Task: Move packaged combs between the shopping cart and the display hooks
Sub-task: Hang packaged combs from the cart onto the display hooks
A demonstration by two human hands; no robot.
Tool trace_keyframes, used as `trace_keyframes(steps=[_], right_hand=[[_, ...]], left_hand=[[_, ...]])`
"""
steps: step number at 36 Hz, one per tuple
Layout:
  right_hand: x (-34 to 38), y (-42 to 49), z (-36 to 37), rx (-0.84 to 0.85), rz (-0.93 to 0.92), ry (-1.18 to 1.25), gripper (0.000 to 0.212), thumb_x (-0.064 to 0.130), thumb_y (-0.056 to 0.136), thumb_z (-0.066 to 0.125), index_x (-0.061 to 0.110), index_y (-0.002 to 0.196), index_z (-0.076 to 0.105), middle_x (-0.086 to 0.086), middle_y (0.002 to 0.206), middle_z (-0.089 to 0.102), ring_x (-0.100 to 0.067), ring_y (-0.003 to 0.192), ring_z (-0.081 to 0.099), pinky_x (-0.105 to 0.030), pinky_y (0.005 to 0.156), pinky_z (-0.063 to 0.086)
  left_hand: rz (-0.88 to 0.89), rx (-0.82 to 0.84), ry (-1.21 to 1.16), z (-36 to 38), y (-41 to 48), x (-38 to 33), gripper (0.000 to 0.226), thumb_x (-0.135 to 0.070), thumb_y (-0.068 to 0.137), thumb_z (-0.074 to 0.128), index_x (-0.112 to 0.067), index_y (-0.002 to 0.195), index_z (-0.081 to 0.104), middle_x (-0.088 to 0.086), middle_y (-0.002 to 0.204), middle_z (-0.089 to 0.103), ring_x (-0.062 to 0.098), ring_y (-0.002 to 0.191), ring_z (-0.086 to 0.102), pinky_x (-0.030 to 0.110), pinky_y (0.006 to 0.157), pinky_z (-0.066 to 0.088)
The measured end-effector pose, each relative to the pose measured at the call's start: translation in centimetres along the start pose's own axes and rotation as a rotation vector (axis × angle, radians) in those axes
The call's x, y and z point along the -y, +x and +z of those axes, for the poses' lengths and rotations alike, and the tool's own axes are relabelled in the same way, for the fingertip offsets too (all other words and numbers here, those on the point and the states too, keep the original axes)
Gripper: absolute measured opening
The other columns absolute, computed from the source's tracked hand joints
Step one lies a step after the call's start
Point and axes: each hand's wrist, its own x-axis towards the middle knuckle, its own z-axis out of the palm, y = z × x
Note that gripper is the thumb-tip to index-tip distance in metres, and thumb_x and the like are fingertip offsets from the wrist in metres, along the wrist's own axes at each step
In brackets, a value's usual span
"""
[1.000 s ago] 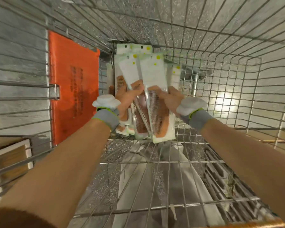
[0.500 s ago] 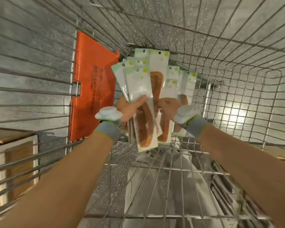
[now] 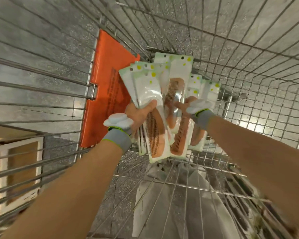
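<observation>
Left hand (image 3: 138, 114) grasps a fanned bundle of packaged combs (image 3: 149, 90), thumb across the front. Right hand (image 3: 183, 107) grasps a second bundle (image 3: 177, 78) touching the first, and both are held up inside the shopping cart (image 3: 41, 83). Risk: the glossy, loosely fanned sleeves could slip free and drop to the cart floor. Count: two bundles, roughly seven packages, though overlap prevents certainty; one orange panel (image 3: 109, 94).

We have one view only: a wide-angle camera worn on the head, facing forward and steeply down into the silver wire shopping cart (image 3: 248, 69). We sit close; both forearms rise from the lower edge to the left hand (image 3: 138, 114) and right hand (image 3: 180, 107), which grip white packets of brown combs (image 3: 155, 94) at mid-frame. The lens bows the wires.
</observation>
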Motion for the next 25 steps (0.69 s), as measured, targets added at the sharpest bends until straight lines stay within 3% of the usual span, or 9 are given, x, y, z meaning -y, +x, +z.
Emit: trace_keyframes(steps=[3,7,11,14,17,20,23,25], right_hand=[[0.0,-1.6,-1.4,0.019,0.013,0.096,0.082,0.065,0.077,0.056,0.008,0.135,0.043,-0.013,0.128,0.054,-0.034,0.117,0.053,-0.044,0.098,0.045],[-0.6,-4.0,-2.6,-0.081,-0.025,0.327,0.062,0.041,0.086,0.061,0.011,0.136,0.041,-0.011,0.124,0.055,-0.031,0.109,0.056,-0.037,0.088,0.047],[-1.8,-7.7,-4.8,-0.071,-0.07,0.481,0.044,0.029,0.092,0.058,0.011,0.13,0.045,-0.008,0.114,0.06,-0.023,0.09,0.056,-0.029,0.078,0.044],[-2.7,-10.2,-6.1,-0.073,-0.06,0.491,0.045,0.029,0.091,0.06,0.011,0.131,0.047,-0.008,0.116,0.062,-0.024,0.096,0.061,-0.029,0.078,0.048],[-3.1,-13.4,-7.2,-0.053,-0.07,0.564,0.041,0.028,0.089,0.062,0.011,0.124,0.05,-0.006,0.108,0.064,-0.019,0.083,0.063,-0.024,0.062,0.048],[-3.0,-16.9,-8.0,-0.113,-0.063,0.637,0.033,0.018,0.09,0.06,0.003,0.119,0.053,-0.014,0.105,0.059,-0.027,0.089,0.059,-0.032,0.073,0.048],[-2.9,-20.0,-8.8,-0.133,-0.071,0.71,0.022,0.016,0.091,0.059,0.002,0.108,0.056,-0.014,0.103,0.062,-0.023,0.083,0.059,-0.027,0.069,0.049],[-2.9,-21.6,-9.4,-0.172,-0.051,0.761,0.03,0.022,0.088,0.062,0.002,0.11,0.058,-0.013,0.105,0.065,-0.027,0.091,0.063,-0.034,0.075,0.054]], left_hand=[[0.003,-0.014,0.005,0.4,-0.2,0.0,0.057,-0.048,0.069,0.077,-0.015,0.115,0.068,0.002,0.109,0.072,0.02,0.105,0.067,0.042,0.101,0.048],[0.014,-0.027,0.032,1.2,-0.5,-0.9,0.043,-0.033,0.084,0.073,-0.008,0.118,0.065,0.003,0.109,0.069,0.018,0.103,0.064,0.035,0.1,0.047],[-0.049,0.035,0.108,1.3,-0.7,-1.9,0.051,-0.043,0.086,0.067,-0.011,0.125,0.057,0.007,0.118,0.064,0.023,0.111,0.061,0.036,0.096,0.048],[-0.047,0.071,0.141,1.5,-1.5,-2.8,0.054,-0.048,0.085,0.067,-0.011,0.124,0.058,0.009,0.121,0.064,0.027,0.114,0.06,0.038,0.097,0.047],[-0.013,0.136,0.131,2.2,-3.5,-5.2,0.065,-0.05,0.079,0.071,-0.009,0.127,0.055,0.009,0.123,0.062,0.027,0.116,0.058,0.036,0.098,0.046],[0.032,0.204,0.129,2.8,-5.4,-7.0,0.049,-0.031,0.087,0.07,-0.008,0.129,0.059,0.007,0.126,0.063,0.024,0.121,0.056,0.029,0.104,0.041],[0.055,0.275,0.168,2.8,-7.3,-9.2,0.057,-0.046,0.077,0.076,-0.013,0.122,0.064,0.003,0.119,0.067,0.023,0.114,0.061,0.038,0.104,0.045],[0.065,0.343,0.181,2.8,-8.6,-10.5,0.036,-0.034,0.087,0.071,-0.011,0.114,0.066,0.001,0.113,0.066,0.02,0.111,0.059,0.033,0.101,0.045]])
